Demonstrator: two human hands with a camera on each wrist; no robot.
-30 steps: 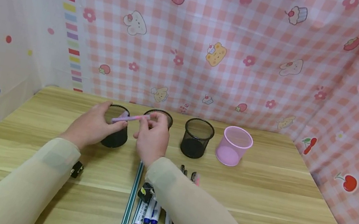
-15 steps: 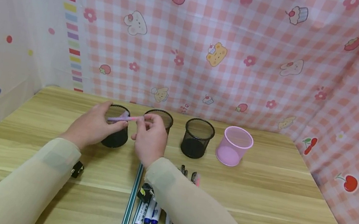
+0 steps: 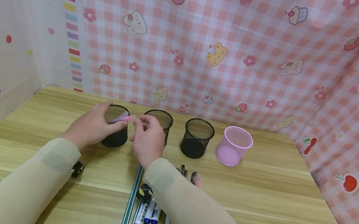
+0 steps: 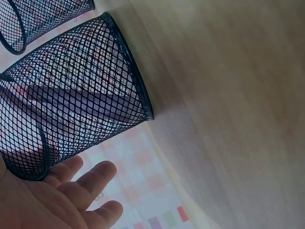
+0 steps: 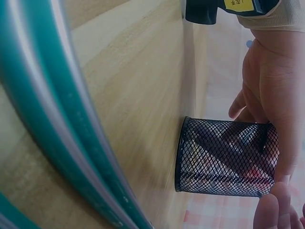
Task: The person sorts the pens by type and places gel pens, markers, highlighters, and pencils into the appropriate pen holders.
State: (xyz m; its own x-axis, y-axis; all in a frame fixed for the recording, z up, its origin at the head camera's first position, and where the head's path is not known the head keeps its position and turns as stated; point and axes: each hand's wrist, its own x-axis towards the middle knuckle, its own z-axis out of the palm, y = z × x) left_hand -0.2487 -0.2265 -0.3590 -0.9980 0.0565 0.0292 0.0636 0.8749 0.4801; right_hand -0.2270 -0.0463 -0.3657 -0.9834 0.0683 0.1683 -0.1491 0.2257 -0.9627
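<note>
At the far left of the row stands a black mesh pen cup (image 3: 114, 138), upright on the wooden table. My left hand (image 3: 92, 125) holds it near the rim, thumb in front and fingers behind. Just right of the cup, my right hand (image 3: 150, 139) pinches a pink and purple pen (image 3: 130, 118) by one end. The pen lies nearly level, its purple end over the cup's mouth, blurred. Through the mesh in the left wrist view, a purple shape (image 4: 90, 102) shows inside the cup. Right fingertips (image 5: 267, 212) appear beside the cup's rim in the right wrist view.
A second black mesh cup (image 3: 161, 113) stands partly behind my right hand. Further right are a third black cup (image 3: 193, 146) and a pink cup (image 3: 232, 153). Teal pencils (image 3: 130, 203), blue-capped markers (image 3: 148, 214) and several pens (image 3: 194, 177) lie around my right forearm.
My right hand has moved slightly left and down with the pen, bringing the pen's purple end further over the cup's mouth. My left hand and the cup have stayed put.
</note>
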